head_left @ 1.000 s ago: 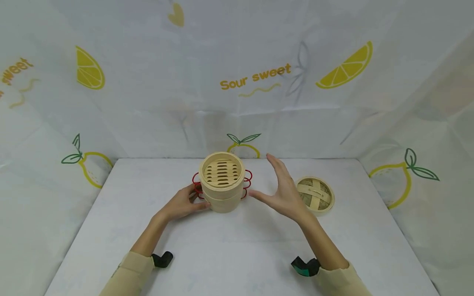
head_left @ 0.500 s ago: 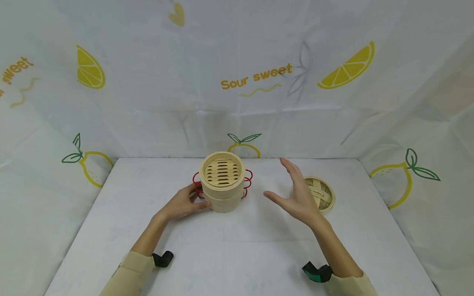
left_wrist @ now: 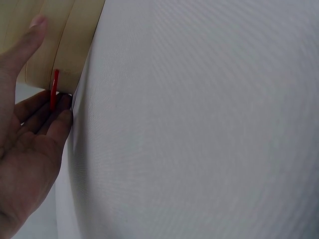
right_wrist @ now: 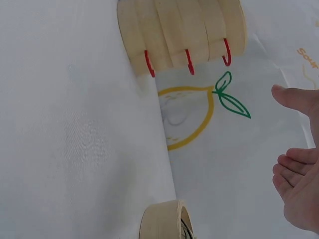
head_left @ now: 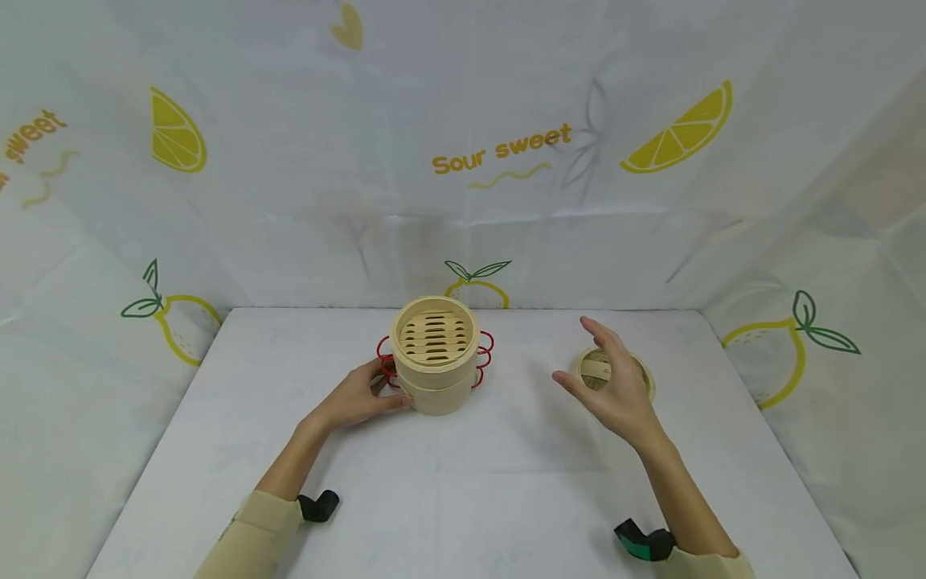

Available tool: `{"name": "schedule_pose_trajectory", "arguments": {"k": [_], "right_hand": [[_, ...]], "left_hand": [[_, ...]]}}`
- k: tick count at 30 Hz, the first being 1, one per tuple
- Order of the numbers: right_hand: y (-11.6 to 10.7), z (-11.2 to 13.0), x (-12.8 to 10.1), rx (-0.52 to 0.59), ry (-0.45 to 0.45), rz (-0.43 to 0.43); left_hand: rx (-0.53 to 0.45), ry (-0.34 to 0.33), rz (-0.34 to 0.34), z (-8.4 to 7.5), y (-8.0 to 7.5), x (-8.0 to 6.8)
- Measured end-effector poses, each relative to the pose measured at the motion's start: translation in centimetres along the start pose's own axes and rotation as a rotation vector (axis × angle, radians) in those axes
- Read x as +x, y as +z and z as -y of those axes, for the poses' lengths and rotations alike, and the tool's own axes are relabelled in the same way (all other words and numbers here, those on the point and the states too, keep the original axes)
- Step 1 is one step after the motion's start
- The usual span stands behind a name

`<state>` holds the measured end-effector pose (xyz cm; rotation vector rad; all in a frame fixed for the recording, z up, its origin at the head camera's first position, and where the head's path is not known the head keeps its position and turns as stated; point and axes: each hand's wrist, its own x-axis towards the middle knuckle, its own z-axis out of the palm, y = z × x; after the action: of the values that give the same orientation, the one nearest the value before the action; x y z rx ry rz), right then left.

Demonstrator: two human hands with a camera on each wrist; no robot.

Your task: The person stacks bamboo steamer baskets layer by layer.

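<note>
A stacked bamboo steamer [head_left: 436, 398] stands on the white table with a slatted inner base showing at its top. Red loop handles [head_left: 486, 350] stick out in columns on both sides. My left hand [head_left: 362, 394] holds its lower left side, thumb on the front wall and fingers at the back by a red loop [left_wrist: 54, 89]. Over the woven bamboo lid [head_left: 595, 368], which lies to the right and is partly hidden, my right hand [head_left: 622, 394] hovers with thumb and fingers spread, holding nothing. In the right wrist view the lid [right_wrist: 162, 219] appears below that hand.
A white cloth covers the table [head_left: 477, 515], whose far edge meets a hanging lemon-print sheet [head_left: 325, 201]. More of this sheet hangs at both sides. Dark wrist mounts [head_left: 318, 507] sit at both cuffs.
My right hand has moved right, away from the steamer, until it is over the lid, its fingers still spread. The left hand and the steamer have stayed in place.
</note>
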<state>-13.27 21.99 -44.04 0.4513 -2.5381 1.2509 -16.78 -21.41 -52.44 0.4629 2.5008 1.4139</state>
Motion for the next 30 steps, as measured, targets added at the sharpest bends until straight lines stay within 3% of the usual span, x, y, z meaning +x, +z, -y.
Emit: {"name": "schedule_pose_trajectory", "arguments": {"k": [12, 30], "right_hand": [[-1.2, -2.6, -0.6, -0.012, -0.073, -0.089], [-2.4, -6.0, -1.7, -0.066, 0.065, -0.055]], "left_hand": [[-0.008, -0.008, -0.005, 0.2, 0.0, -0.1], [-0.004, -0.010, -0.004, -0.3, 0.0, -0.1]]}}
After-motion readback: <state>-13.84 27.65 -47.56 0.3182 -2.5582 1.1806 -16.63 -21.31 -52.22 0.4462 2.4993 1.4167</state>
